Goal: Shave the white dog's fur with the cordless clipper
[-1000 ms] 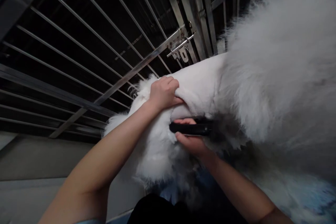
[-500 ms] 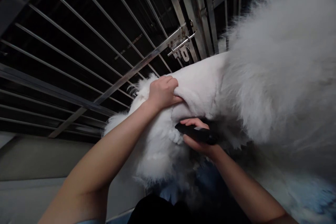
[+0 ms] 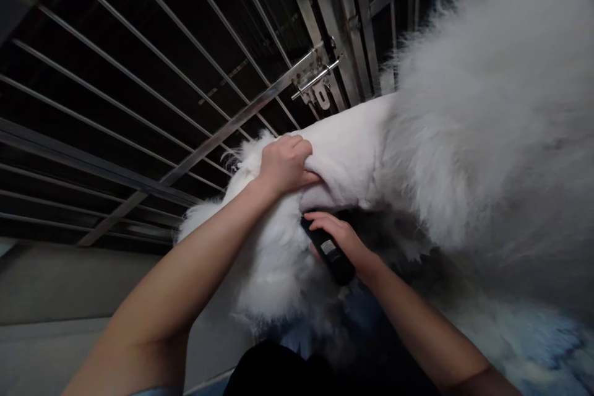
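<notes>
A white, fluffy dog (image 3: 352, 136) stands across the middle and right of the head view. Its back and side are clipped short, while long fur remains on the right part and on the leg (image 3: 269, 266) below my hands. My left hand (image 3: 285, 164) is closed on the skin and fur of its flank, pulling a fold. My right hand (image 3: 341, 235) is wrapped round black hair clippers (image 3: 330, 252) with a pale label. Their front end lies against the fur just under the bare patch; the blade itself is hidden.
Behind the dog stand metal cage bars (image 3: 153, 93) with a sliding bolt latch (image 3: 318, 81). Loose white fur (image 3: 533, 340) lies on a bluish surface at lower right. A grey panel (image 3: 60, 284) is at lower left.
My right hand has rolled over and turned the clippers, so their rear end points lower and the label shows. Their front has shifted slightly left. My left hand keeps its hold.
</notes>
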Motion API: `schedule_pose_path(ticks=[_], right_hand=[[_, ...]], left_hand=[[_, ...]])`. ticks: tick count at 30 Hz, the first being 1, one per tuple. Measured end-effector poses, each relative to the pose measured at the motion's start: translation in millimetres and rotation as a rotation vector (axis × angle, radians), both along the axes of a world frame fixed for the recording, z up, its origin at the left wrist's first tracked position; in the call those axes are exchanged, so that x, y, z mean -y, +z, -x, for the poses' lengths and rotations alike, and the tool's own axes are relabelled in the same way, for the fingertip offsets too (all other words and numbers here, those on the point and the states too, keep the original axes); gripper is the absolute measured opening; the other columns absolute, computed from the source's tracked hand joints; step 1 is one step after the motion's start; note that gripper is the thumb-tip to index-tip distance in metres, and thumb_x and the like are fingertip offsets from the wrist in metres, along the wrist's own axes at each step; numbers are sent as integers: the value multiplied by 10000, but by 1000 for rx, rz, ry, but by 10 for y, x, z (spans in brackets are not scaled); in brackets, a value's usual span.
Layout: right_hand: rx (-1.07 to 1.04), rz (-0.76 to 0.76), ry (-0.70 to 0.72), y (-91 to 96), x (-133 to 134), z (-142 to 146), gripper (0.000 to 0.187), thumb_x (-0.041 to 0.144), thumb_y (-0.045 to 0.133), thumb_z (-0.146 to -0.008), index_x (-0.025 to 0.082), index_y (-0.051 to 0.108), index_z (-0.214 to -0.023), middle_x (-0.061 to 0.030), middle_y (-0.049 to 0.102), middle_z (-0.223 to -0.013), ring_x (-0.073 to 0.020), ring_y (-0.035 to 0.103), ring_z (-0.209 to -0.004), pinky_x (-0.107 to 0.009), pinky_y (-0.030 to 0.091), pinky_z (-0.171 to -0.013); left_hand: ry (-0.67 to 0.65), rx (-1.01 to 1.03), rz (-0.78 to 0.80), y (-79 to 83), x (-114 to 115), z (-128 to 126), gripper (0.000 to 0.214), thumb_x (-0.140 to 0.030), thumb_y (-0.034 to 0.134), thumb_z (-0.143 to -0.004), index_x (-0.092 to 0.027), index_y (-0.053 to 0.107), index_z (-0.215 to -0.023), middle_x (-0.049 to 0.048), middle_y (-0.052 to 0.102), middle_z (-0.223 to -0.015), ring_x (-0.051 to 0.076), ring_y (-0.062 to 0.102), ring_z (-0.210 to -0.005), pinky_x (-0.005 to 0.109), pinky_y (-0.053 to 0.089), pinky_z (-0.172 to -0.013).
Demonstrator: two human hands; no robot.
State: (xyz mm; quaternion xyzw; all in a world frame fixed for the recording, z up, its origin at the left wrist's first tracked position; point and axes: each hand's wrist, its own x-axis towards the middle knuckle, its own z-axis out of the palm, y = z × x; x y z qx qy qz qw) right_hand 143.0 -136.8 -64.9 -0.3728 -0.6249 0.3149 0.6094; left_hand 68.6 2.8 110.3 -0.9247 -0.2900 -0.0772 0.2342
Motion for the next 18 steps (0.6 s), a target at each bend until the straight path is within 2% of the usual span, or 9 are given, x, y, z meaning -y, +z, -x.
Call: schedule_pose_path(ticks=[2,4,6,9,11,14,16,18], right_hand=[[111,107,67,-20,0,-11,322,150,714,-699,254,661,-999,-64,743,-1158,-264,717,-1037,-377,561,-881],[145,174,77,-28,27,-54,358,136,726,-652,256,661,-983,-46,760,-1029,-254,724,-939,-367,557,-844],[26,151,4,-16,57,-90,337,158,730,-660,257,651,-972,-51,754,-1031,-243,718,-932,-367,549,-859],[-181,52,-110,5,51,-76,299,208,722,-703,254,632,-984,-82,720,-1192,-253,688,-1081,-396,518,-956],[-151,81,-61,-5,22,-32,300,203,715,-688,253,640,-974,-70,732,-1157,-249,697,-1045,-386,528,-925],[-64,253,31,-46,-2,44,298,154,685,-646,248,656,-928,-22,754,-937,-217,711,-834,-352,552,-802],[-200,303,-65,-55,1,93,298,158,670,-657,249,635,-938,-27,752,-969,-223,714,-881,-373,553,-851],[-405,274,-159,-38,-3,131,307,185,666,-686,257,594,-975,-52,731,-1131,-236,698,-1046,-413,527,-969]], left_hand=[[1,0,0,1,3,3,298,-501,674,-710,-211,617,-744,77,683,-799,263,632,-814,359,422,-663],[4,8,7,1,4,4,298,-505,667,-719,-212,615,-738,75,680,-793,260,630,-807,358,423,-662],[-1,14,15,-3,2,-3,292,-501,667,-719,-215,619,-746,73,682,-798,260,630,-814,359,425,-669],[-7,17,20,-9,-2,-15,291,-496,668,-712,-213,626,-769,76,683,-815,264,628,-828,363,427,-679],[-3,13,24,-8,-2,-17,291,-493,668,-707,-212,626,-771,79,679,-818,265,624,-829,365,425,-679],[8,11,34,0,0,-10,289,-491,664,-705,-211,620,-760,79,673,-806,264,620,-819,365,422,-670],[6,14,37,3,-3,-8,292,-497,656,-711,-211,618,-758,77,674,-804,264,621,-819,363,421,-670],[-1,19,31,1,-8,-10,297,-504,652,-716,-212,615,-758,77,676,-811,265,622,-826,363,421,-676]])
